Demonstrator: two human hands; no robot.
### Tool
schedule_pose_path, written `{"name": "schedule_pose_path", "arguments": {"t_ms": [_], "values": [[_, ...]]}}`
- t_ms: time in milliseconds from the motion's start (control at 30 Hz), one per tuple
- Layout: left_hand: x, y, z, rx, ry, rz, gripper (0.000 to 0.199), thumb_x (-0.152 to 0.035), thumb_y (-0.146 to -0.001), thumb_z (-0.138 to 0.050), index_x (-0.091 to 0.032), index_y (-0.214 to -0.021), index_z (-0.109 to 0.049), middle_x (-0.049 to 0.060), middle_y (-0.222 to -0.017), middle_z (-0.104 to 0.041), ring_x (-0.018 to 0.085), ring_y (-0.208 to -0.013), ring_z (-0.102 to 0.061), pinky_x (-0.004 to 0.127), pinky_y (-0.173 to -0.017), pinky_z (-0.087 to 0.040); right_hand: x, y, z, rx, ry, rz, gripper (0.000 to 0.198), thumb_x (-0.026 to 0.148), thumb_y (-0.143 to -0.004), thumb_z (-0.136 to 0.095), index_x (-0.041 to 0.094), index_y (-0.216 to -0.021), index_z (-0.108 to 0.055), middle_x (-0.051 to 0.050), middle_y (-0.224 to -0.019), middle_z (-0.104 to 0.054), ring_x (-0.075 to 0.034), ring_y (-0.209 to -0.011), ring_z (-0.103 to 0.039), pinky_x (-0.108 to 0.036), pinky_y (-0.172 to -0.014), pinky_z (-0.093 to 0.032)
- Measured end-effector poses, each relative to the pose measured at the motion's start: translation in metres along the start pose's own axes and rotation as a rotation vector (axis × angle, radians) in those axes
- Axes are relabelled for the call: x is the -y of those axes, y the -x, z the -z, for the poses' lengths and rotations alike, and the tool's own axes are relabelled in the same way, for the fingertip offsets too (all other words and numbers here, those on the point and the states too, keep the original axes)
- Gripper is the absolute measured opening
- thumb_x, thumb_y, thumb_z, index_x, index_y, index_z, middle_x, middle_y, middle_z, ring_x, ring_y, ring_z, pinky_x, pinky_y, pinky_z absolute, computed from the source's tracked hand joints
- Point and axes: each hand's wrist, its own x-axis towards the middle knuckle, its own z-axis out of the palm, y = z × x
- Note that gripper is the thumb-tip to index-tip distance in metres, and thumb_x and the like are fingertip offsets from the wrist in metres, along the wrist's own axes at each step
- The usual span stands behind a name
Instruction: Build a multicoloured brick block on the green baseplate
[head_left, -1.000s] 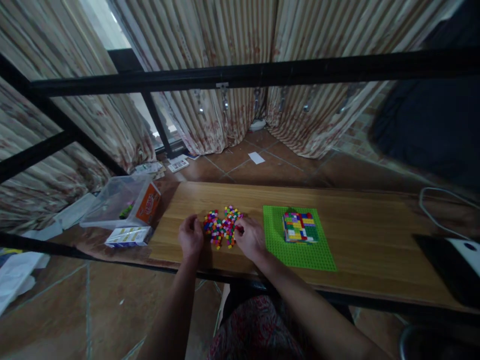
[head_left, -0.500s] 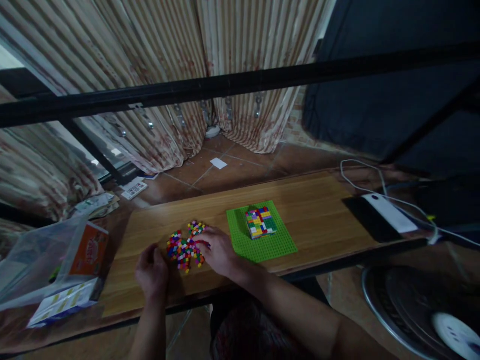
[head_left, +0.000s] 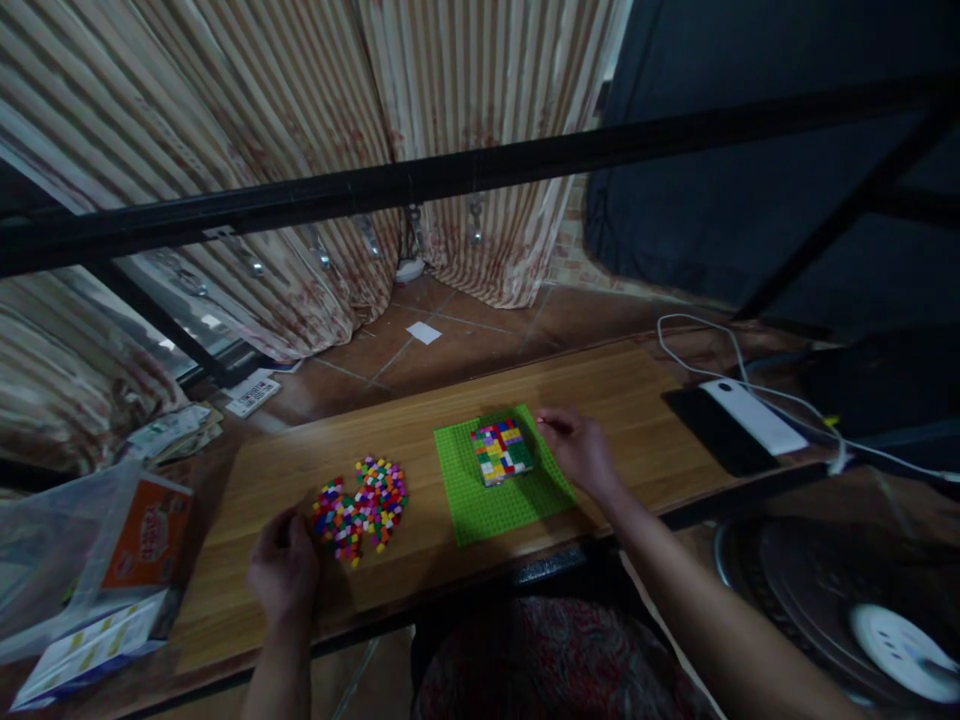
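Right grip [head_left: 581, 452]: while a tiny reddish plastic brick [head_left: 541, 419] is pinched, the square multicoloured brick block [head_left: 501, 452] is seen just beside.
Left grip [head_left: 285, 568]: curled; contents cannot be told.

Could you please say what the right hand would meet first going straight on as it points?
The right hand would probably meet the green baseplate first, though depth is unclear and it may pass above it.
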Motion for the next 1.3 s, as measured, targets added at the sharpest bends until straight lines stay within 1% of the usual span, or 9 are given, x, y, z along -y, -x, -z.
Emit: {"name": "schedule_pose_path", "arguments": {"t_ms": [67, 167, 300, 467, 600, 733, 867, 1067, 1300], "values": [[-0.001, 0.000, 0.000, 0.002, -0.010, -0.004, 0.031, -0.037, -0.076, -0.049, -0.020, -0.096, -0.067, 0.009, -0.093, -0.069, 0.026, -0.090, -0.064, 0.043, -0.084, -0.052, -0.012, -0.010, 0.000, 0.036, 0.066, -0.009, 0.018, 0.023, -0.079, -0.060, 0.017, -0.089, -0.073, -0.008, -0.088, -0.073, -0.020, -0.082, -0.068, -0.035, -0.078, -0.054], [0.000, 0.000, 0.000, -0.002, -0.014, -0.015, 0.030, -0.037, -0.076, -0.050, -0.021, -0.095, -0.067, 0.009, -0.094, -0.069, 0.026, -0.091, -0.064, 0.043, -0.084, -0.052, -0.020, -0.020, -0.008, 0.114, 0.150, 0.021, 0.019, 0.018, -0.080, -0.058, 0.017, -0.091, -0.073, -0.008, -0.094, -0.074, -0.020, -0.086, -0.068, -0.035, -0.083, -0.053], [0.000, 0.000, 0.000, -0.013, -0.019, -0.025, 0.030, -0.037, -0.075, -0.051, -0.021, -0.094, -0.067, 0.009, -0.095, -0.069, 0.027, -0.092, -0.065, 0.043, -0.085, -0.052, -0.020, -0.029, -0.019, 0.209, 0.212, 0.041, 0.023, 0.013, -0.082, -0.056, 0.018, -0.096, -0.073, -0.007, -0.098, -0.074, -0.017, -0.087, -0.067, -0.033, -0.083, -0.052], [0.001, 0.000, -0.001, -0.012, -0.017, -0.017, 0.033, -0.037, -0.075, -0.052, -0.020, -0.098, -0.068, 0.010, -0.097, -0.070, 0.027, -0.094, -0.065, 0.043, -0.087, -0.051, -0.013, -0.036, -0.023, 0.295, 0.300, 0.055, 0.028, 0.006, -0.080, -0.054, 0.015, -0.096, -0.075, -0.008, -0.096, -0.074, -0.017, -0.086, -0.068, -0.031, -0.082, -0.052], [0.003, -0.001, -0.002, -0.005, -0.019, -0.016, 0.034, -0.036, -0.075, -0.052, -0.019, -0.100, -0.069, 0.009, -0.098, -0.070, 0.025, -0.092, -0.065, 0.041, -0.085, -0.052, -0.008, -0.037, -0.023, 0.316, 0.346, 0.082, 0.030, 0.005, -0.081, -0.051, 0.014, -0.096, -0.075, -0.009, -0.098, -0.074, -0.018, -0.088, -0.068, -0.030, -0.085, -0.052], [0.006, -0.001, -0.004, -0.017, -0.030, -0.008, 0.037, -0.037, -0.076, -0.052, -0.017, -0.103, -0.069, 0.010, -0.098, -0.071, 0.025, -0.090, -0.065, 0.039, -0.081, -0.052, -0.008, -0.037, -0.022, 0.326, 0.381, 0.095, 0.029, 0.008, -0.084, -0.051, 0.018, -0.096, -0.076, -0.008, -0.099, -0.075, -0.019, -0.091, -0.068, -0.032, -0.087, -0.051], [0.010, -0.003, -0.005, -0.013, -0.037, -0.010, 0.040, -0.037, -0.077, -0.052, -0.016, -0.106, -0.069, 0.011, -0.100, -0.071, 0.025, -0.092, -0.065, 0.039, -0.083, -0.052, -0.008, -0.037, -0.019, 0.340, 0.384, 0.091, 0.028, 0.010, -0.086, -0.051, 0.017, -0.097, -0.075, -0.009, -0.104, -0.074, -0.020, -0.095, -0.068, -0.034, -0.089, -0.051], [0.014, -0.003, -0.007, -0.028, -0.015, -0.045, 0.039, -0.037, -0.077, -0.052, -0.016, -0.104, -0.069, 0.011, -0.098, -0.071, 0.024, -0.090, -0.065, 0.038, -0.084, -0.052, -0.010, -0.038, -0.017, 0.351, 0.383, 0.099, 0.024, 0.013, -0.085, -0.055, 0.021, -0.094, -0.076, -0.006, -0.101, -0.075, -0.020, -0.093, -0.068, -0.034, -0.088, -0.051], [0.010, -0.003, -0.005, -0.023, -0.019, -0.030, 0.036, -0.036, -0.076, -0.052, -0.016, -0.101, -0.069, 0.010, -0.096, -0.070, 0.024, -0.088, -0.065, 0.038, -0.083, -0.052, -0.014, -0.039, -0.019, 0.328, 0.352, 0.093, 0.021, 0.014, -0.084, -0.057, 0.021, -0.089, -0.075, -0.005, -0.095, -0.075, -0.019, -0.087, -0.068, -0.033, -0.085, -0.052]]}}
